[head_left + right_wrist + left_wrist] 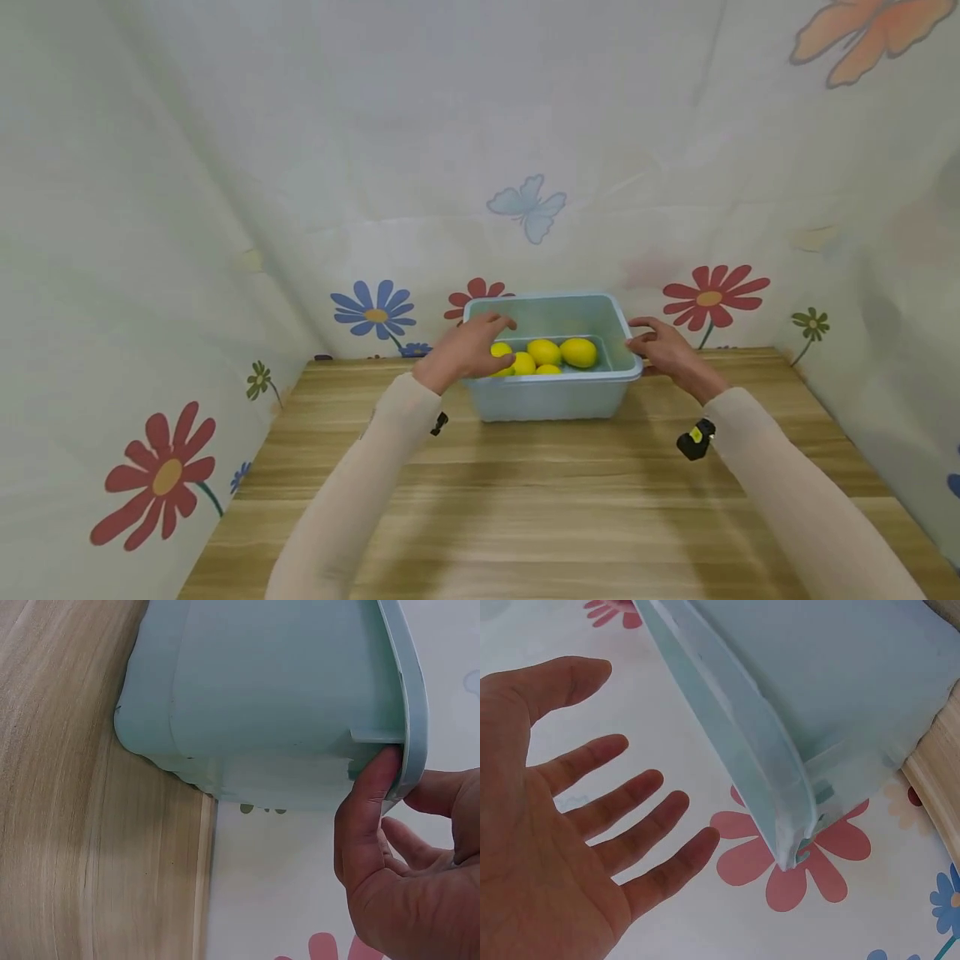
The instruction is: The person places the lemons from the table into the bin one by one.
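Observation:
A pale blue plastic bin (551, 400) stands on the wooden table near the back wall. Inside it lie several yellow lemons (543, 352), some partly hidden by the front rim and the left hand. My right hand (670, 354) pinches the bin's right rim; in the right wrist view the right hand (412, 862) has its thumb and a finger on either side of the lip. Over the bin's left side hovers my left hand (471, 350). In the left wrist view the left hand (570, 825) has spread, extended fingers and holds nothing, apart from the rim.
The wooden table (540, 508) meets a white cloth wall (420, 150) with printed flowers and butterflies close behind the bin. Similar cloth hangs along the left and right sides. Black straps (696, 439) show at the wrists.

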`<state>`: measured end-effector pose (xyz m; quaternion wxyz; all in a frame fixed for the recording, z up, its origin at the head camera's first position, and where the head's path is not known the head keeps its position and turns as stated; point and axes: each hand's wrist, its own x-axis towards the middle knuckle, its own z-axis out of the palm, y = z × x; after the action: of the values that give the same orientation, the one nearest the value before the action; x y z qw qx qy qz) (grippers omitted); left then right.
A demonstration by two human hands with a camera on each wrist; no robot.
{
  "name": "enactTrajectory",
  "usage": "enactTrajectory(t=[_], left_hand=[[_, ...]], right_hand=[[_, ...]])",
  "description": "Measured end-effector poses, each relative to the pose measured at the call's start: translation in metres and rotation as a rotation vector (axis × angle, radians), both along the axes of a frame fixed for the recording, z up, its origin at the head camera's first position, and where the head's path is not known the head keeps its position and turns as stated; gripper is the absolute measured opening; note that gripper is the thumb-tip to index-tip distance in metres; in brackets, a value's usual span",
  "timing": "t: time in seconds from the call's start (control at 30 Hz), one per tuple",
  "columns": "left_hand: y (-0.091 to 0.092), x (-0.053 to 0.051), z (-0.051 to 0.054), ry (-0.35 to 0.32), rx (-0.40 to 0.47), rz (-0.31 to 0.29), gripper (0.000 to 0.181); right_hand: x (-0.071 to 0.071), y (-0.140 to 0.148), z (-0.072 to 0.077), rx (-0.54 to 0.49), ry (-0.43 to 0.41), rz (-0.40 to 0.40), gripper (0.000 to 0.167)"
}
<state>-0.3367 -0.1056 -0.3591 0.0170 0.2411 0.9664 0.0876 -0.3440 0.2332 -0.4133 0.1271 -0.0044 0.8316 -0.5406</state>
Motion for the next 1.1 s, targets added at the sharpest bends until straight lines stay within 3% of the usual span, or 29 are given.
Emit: enactTrajectory(t=[0.2,0.4,0.53,0.77,1.1], left_hand=[[0.0,0.01,-0.002,0.029,0.016,0.007,0.056],[-0.002,0.018,-0.003,0.054,0.011,-0.016,0.058],[-0.003,0.024,-0.002,0.064,0.019,-0.025,0.06],[-0.004,0.028,-0.005,0.112,0.014,-0.05,0.062],[-0.006,0.031,-0.012,0.15,0.025,-0.025,0.067]], right_hand=[[0.003,0.0,0.004,0.054,0.053,-0.005,0.058],[0.007,-0.009,0.008,0.335,0.239,-0.026,0.057],[0.009,-0.012,0.006,0.454,0.354,-0.021,0.058],[0.018,-0.025,0.015,0.572,0.506,-0.001,0.056],[0.031,-0.053,0.02,0.658,0.713,0.135,0.059]])
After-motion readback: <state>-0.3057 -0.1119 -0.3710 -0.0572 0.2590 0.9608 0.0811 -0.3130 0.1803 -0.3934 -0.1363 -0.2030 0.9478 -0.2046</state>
